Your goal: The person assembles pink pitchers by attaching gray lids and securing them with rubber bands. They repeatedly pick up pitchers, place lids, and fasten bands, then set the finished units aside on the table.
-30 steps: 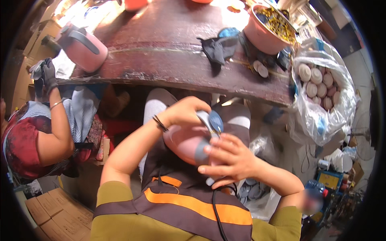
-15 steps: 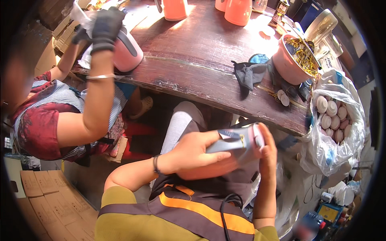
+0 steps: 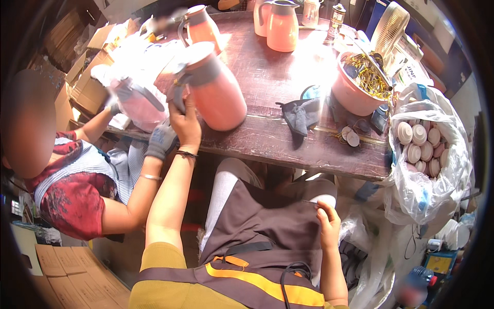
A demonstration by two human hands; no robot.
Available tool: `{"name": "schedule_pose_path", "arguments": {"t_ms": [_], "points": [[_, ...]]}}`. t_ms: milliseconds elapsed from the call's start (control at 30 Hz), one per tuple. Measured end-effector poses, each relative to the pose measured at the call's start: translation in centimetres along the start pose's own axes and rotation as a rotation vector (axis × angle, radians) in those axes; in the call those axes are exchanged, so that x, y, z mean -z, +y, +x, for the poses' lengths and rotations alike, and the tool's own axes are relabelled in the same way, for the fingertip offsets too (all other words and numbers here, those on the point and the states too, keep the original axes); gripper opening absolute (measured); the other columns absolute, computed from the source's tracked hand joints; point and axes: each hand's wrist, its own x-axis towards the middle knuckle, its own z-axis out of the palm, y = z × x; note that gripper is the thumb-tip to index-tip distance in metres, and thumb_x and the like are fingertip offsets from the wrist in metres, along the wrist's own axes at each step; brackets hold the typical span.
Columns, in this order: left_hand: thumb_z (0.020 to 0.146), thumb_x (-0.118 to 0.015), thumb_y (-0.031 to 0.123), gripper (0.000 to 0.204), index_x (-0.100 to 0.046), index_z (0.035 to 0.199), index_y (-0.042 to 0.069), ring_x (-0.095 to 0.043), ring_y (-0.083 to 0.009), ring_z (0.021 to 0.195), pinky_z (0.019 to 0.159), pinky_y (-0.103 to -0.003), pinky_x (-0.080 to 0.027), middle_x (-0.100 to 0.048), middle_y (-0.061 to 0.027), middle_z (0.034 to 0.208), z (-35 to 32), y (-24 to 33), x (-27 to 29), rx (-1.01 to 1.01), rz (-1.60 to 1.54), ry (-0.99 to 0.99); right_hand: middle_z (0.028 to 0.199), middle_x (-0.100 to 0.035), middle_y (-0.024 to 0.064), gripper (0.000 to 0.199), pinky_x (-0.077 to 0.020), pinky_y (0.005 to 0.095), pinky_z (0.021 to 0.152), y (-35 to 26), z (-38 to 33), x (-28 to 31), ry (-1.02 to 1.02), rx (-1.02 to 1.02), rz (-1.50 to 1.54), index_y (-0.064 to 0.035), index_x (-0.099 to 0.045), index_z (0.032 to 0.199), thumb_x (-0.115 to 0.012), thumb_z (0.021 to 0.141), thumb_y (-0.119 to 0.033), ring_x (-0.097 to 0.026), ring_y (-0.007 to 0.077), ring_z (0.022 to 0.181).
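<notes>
The left hand grips the pink jug by its handle near the worktop's edge, best kept upright and clear of the co-worker's glove, while the right hand curls loosely, seemingly empty.

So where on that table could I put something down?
Best is mid-table, between the jug in the left hand and the grey cloth. A narrower strip runs along the near edge. It's crowded rightward, with bucket and discs, and leftward, around the co-worker's gloves.
</notes>
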Motion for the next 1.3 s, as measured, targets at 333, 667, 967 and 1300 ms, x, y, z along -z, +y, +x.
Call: {"name": "schedule_pose_path", "arguments": {"t_ms": [333, 667, 967, 1300], "points": [[0.086, -0.065, 0.017, 0.037, -0.053, 0.119, 0.005, -0.052, -0.0167, 0.106, 0.093, -0.031, -0.042, -0.055, -0.0063, 0.111, -7.2, 0.5, -3.8, 0.261, -0.084, -0.434, 0.091, -0.067, 0.0031, 0.019, -0.0453, 0.0199, 0.064, 3.0, 2.1, 2.5, 0.100, -0.163, -0.010, 0.0007, -0.066, 0.105, -0.058, 0.092, -0.011, -0.059, 0.0068, 0.070], [0.080, -0.064, 0.029, 0.067, -0.038, 0.138, 0.009, -0.031, -0.0412, 0.133, 0.108, -0.052, -0.029, -0.035, -0.0241, 0.142, 5.8, -5.3, -20.6, -0.300, 0.855, -0.535, 0.070, -0.063, 0.0060, 0.014, -0.0414, 0.0203, 0.045, 3.4, 4.9, 2.6, 0.194, -0.164, -0.054, 0.0019, -0.065, 0.099, -0.055, 0.093, -0.005, -0.052, 0.0067, 0.048], [0.081, -0.057, 0.060, 0.081, -0.035, 0.147, 0.020, -0.050, -0.0419, 0.123, 0.102, -0.043, -0.041, -0.028, -0.0421, 0.140, 17.1, 3.9, -44.9, -0.403, 0.758, -0.466, 0.061, -0.063, 0.0076, 0.008, -0.0486, 0.0257, 0.051, 4.6, 5.3, 3.3, 0.287, 0.139, -0.372, 0.0005, -0.064, 0.088, -0.058, 0.082, 0.001, -0.063, 0.0157, 0.051], [0.075, -0.056, 0.076, 0.076, -0.070, 0.100, 0.005, -0.060, -0.0168, 0.082, 0.056, -0.031, -0.044, -0.065, -0.0087, 0.097, 19.4, 1.5, -33.9, 0.318, 0.257, -0.668, 0.063, -0.061, 0.0054, 0.012, -0.0392, 0.0212, 0.043, 5.1, 5.4, 3.0, 0.335, 0.235, -0.230, 0.0011, -0.064, 0.092, -0.053, 0.088, -0.002, -0.051, 0.0076, 0.044]]}}
